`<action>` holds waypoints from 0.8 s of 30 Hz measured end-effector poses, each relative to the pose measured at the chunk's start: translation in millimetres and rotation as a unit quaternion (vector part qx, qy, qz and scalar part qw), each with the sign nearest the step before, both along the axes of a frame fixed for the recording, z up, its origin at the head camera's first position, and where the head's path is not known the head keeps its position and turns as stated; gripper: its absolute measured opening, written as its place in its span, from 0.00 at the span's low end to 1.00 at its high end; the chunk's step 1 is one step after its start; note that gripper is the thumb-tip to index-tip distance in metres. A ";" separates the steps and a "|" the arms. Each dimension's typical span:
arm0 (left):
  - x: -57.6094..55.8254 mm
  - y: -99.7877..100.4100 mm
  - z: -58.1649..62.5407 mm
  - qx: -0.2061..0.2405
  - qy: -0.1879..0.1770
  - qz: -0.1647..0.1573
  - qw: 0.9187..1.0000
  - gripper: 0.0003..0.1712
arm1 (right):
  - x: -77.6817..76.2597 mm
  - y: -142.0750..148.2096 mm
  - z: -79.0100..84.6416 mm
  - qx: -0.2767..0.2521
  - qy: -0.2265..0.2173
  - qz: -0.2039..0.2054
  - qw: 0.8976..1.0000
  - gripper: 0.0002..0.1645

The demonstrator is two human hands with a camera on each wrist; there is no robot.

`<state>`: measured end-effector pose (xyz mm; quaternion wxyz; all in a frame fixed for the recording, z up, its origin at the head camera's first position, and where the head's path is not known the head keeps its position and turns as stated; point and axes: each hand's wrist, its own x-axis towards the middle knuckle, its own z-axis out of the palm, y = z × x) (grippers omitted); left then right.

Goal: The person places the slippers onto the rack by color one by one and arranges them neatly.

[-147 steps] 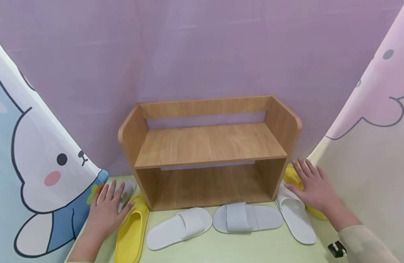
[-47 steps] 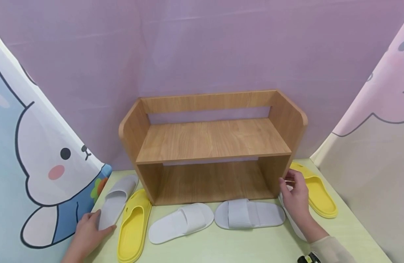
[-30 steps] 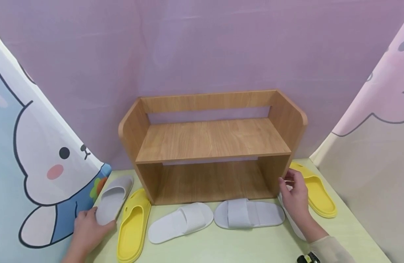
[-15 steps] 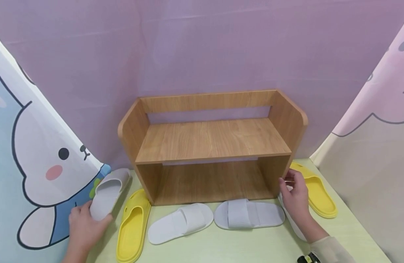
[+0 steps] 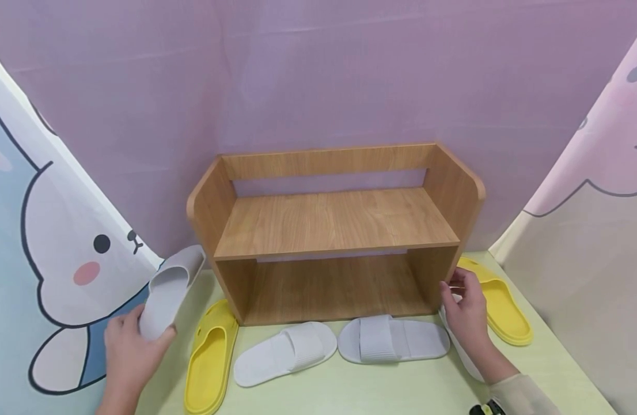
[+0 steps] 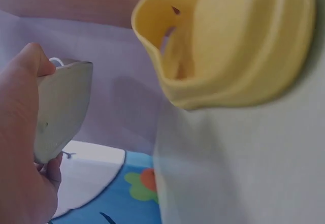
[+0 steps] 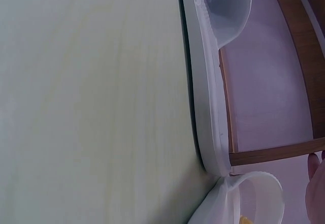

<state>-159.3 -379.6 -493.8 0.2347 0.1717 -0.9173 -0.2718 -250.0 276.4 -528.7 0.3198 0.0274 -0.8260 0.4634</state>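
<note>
My left hand (image 5: 134, 349) grips the heel end of a light grey slipper (image 5: 168, 291), which is lifted off the table and tilted toe-up left of the wooden shelf (image 5: 336, 222). In the left wrist view the slipper's sole (image 6: 63, 107) shows, thumb on one edge and fingers on the other. My right hand (image 5: 467, 311) holds the front edge of the shelf's right side panel between thumb and fingers, low down. Beneath that hand a white slipper (image 5: 466, 357) is partly hidden. Both shelf levels hold nothing.
A yellow slipper (image 5: 209, 363) lies left of the shelf and another yellow slipper (image 5: 505, 305) to its right. A white slipper (image 5: 284, 354) and a pale grey slipper (image 5: 396, 339) lie along its front. Printed cloth (image 5: 64, 259) and a purple backdrop (image 5: 318, 75) surround the table (image 5: 349, 395).
My left hand came down to the grey slipper, took hold of its heel and raised it off the table. My right hand moved onto the shelf's side panel and has stayed there.
</note>
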 end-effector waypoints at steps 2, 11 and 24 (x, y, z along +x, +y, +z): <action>0.3 4.3 5.7 0.004 0.009 -0.001 1.000 0.50 | 0.9 0.3 0.0 0.000 -0.002 -0.001 1.000 0.24; 6.3 20.3 31.4 0.021 0.007 0.011 1.000 0.53 | 1.3 0.0 0.1 0.006 -0.010 0.000 1.000 0.25; 9.3 43.2 59.7 0.037 0.100 0.014 0.994 0.54 | 0.1 1.7 -1.5 0.015 -0.018 0.001 1.000 0.25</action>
